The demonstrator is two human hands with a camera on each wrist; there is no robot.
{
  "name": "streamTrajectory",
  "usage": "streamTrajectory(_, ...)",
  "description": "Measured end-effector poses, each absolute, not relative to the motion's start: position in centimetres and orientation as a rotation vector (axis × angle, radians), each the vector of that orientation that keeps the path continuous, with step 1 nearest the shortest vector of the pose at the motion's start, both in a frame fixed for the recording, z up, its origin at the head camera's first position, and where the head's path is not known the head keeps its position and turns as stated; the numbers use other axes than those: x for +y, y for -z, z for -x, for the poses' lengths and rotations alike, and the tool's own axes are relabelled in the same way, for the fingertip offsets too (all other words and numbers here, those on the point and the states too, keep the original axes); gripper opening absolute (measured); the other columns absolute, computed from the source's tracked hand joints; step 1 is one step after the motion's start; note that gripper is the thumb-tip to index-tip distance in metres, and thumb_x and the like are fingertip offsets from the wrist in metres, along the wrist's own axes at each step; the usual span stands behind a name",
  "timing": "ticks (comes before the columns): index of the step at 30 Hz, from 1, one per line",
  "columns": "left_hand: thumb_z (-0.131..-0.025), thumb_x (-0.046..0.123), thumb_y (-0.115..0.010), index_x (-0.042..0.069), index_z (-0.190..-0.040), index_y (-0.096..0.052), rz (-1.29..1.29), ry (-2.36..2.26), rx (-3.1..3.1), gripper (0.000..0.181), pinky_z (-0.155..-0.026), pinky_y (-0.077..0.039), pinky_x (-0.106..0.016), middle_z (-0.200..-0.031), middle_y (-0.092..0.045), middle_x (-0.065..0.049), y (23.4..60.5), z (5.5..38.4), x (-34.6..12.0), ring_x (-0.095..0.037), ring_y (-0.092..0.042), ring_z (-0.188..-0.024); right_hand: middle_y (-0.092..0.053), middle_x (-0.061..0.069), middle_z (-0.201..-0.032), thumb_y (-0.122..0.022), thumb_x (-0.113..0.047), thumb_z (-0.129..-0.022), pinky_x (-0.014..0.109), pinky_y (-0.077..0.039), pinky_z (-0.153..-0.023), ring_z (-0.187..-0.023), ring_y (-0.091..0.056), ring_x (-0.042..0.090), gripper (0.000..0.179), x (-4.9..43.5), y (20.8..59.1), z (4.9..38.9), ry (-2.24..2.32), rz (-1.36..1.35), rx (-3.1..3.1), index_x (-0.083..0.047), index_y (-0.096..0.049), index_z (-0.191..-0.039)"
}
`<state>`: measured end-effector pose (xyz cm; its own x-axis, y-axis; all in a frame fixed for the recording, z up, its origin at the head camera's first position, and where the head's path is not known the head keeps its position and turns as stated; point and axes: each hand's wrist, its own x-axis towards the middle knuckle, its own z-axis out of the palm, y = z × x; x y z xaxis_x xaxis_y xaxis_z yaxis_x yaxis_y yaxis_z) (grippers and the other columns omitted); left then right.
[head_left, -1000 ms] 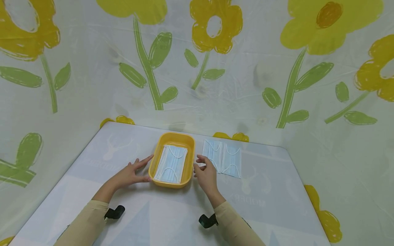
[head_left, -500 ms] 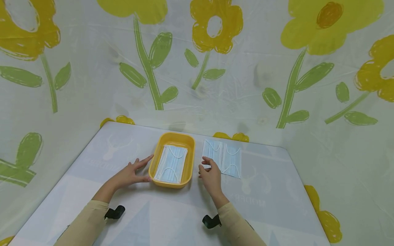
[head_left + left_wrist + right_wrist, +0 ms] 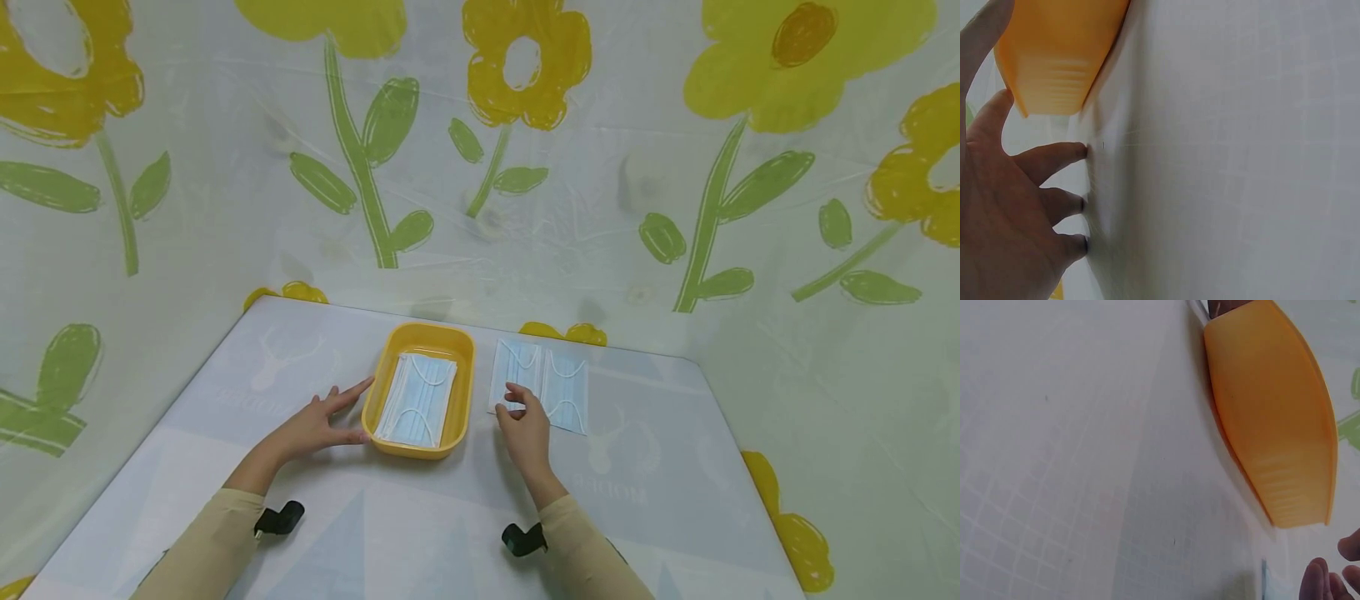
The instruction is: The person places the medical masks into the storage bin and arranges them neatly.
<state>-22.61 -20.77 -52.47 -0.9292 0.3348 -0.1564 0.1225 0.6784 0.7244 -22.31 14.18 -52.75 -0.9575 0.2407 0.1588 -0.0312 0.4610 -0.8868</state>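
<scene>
A yellow plastic tray (image 3: 463,404) stands on the table with a small stack of light-blue face masks (image 3: 417,402) lying in it. My left hand (image 3: 313,429) is spread at the tray's left side, thumb and index finger right at its wall; the left wrist view shows its other fingertips down at the table. Right of the tray, two more face masks (image 3: 567,387) lie side by side with white ear loops on top. Over the lower part of the nearer one hovers my right hand (image 3: 528,433), fingers loosely bent and holding nothing. Only its fingertips (image 3: 1314,575) show in the right wrist view.
The pale patterned table (image 3: 420,533) ends at the back against a hanging flower-print cloth (image 3: 570,233). Each forearm carries a black wrist camera, the left one (image 3: 281,518) and the right one (image 3: 522,540), low over the table.
My right hand has moved right, from beside the tray's right wall to over the nearer loose mask. The left hand, tray and masks have stayed in place.
</scene>
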Motion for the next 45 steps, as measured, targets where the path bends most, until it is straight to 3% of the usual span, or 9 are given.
streamTrajectory(8,-0.080,0.055,-0.081,0.028,-0.162,-0.028,-0.370,-1.096,2.620,0.102,-0.114,-0.001,-0.078,-0.165,-0.027,-0.014,52.7,22.7,-20.8,-0.058,-0.006,-0.149,-0.067,0.011,-0.114,-0.071,-0.006,-0.091,0.034,-0.059,-0.078,-0.085,-0.064,0.021,0.037,14.9,53.1,22.3,-1.473,0.219,-2.460,-0.009,-0.067,-0.128)
streamTrajectory(21,-0.080,0.054,-0.082,0.029,-0.162,-0.027,-0.369,-1.110,2.613,0.102,-0.114,0.000,-0.078,-0.165,-0.026,-0.015,52.6,22.7,-20.8,-0.058,-0.005,-0.149,-0.065,0.019,-0.115,-0.069,-0.001,-0.089,0.033,-0.055,-0.077,-0.092,-0.065,0.026,0.039,16.4,53.6,22.4,-1.459,0.164,-2.391,-0.002,-0.066,-0.128)
streamTrajectory(45,-0.080,0.055,-0.082,0.027,-0.162,-0.027,-0.380,-1.109,2.625,0.102,-0.114,0.000,-0.078,-0.166,-0.026,-0.014,52.8,22.7,-20.8,-0.059,-0.006,-0.148,-0.066,0.015,-0.117,-0.068,-0.005,-0.091,0.038,-0.054,-0.081,-0.096,-0.063,0.027,0.041,18.3,54.4,23.2,-1.362,0.289,-2.449,-0.008,-0.066,-0.131)
